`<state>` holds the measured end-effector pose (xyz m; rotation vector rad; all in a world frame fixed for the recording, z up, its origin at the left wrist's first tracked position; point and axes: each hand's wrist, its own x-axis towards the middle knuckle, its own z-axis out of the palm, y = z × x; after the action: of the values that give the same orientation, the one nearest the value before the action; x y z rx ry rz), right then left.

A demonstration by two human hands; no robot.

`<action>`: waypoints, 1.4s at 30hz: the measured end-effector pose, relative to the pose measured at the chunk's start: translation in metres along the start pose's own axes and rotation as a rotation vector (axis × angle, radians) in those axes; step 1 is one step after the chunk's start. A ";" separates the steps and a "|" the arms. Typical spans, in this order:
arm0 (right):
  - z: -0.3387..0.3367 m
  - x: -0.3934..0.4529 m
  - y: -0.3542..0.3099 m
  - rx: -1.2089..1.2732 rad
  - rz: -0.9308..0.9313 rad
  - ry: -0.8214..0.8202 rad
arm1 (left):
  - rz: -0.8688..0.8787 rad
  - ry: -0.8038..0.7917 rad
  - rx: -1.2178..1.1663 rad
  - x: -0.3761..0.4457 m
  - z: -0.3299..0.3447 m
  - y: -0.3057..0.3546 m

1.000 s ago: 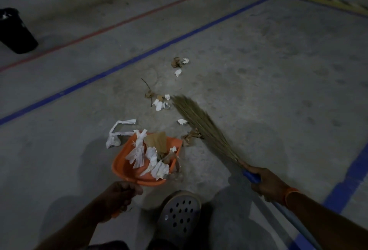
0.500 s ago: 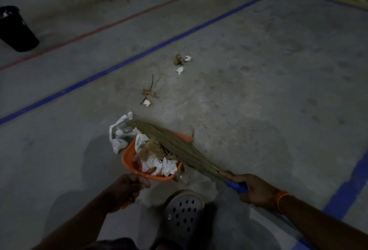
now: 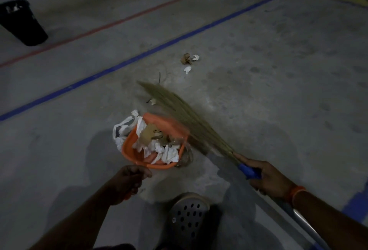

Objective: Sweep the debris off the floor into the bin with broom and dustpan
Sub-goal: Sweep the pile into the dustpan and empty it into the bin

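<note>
Left hand (image 3: 127, 182): curled round the handle of the orange dustpan (image 3: 129, 146), low in the middle.
Right hand (image 3: 266, 178): gripped the broom (image 3: 179, 110) by its blue grip, lower right.
Broom: its bristles lay slanted just beside the dustpan.
Dustpan: full of white paper and brown scraps.
Debris (image 3: 188, 62): more bits lay above the broom.
Bin (image 3: 22, 24): black, upper left, far from the hands.

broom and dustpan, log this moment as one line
left hand grips dustpan handle | right hand grips broom | dustpan full of paper | scraps on floor | bin far left
</note>
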<state>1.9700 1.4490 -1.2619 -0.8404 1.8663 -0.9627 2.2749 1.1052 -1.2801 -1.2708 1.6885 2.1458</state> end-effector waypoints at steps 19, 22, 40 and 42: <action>-0.022 0.064 -0.036 0.067 0.104 0.190 | 0.150 0.080 -0.202 0.011 -0.041 0.042; -0.022 0.079 -0.053 0.074 0.085 0.176 | 0.172 0.124 -0.237 0.015 -0.050 0.062; 0.012 0.184 -0.432 0.251 0.064 0.021 | 0.108 0.361 -0.371 -0.108 -0.160 0.307; 0.009 0.212 -0.478 0.261 0.073 0.025 | 0.111 0.387 -0.415 -0.116 -0.192 0.345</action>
<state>1.9737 1.0420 -0.9330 -0.6016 1.7331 -1.1448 2.2553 0.8594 -0.9503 -1.8437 1.5054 2.5421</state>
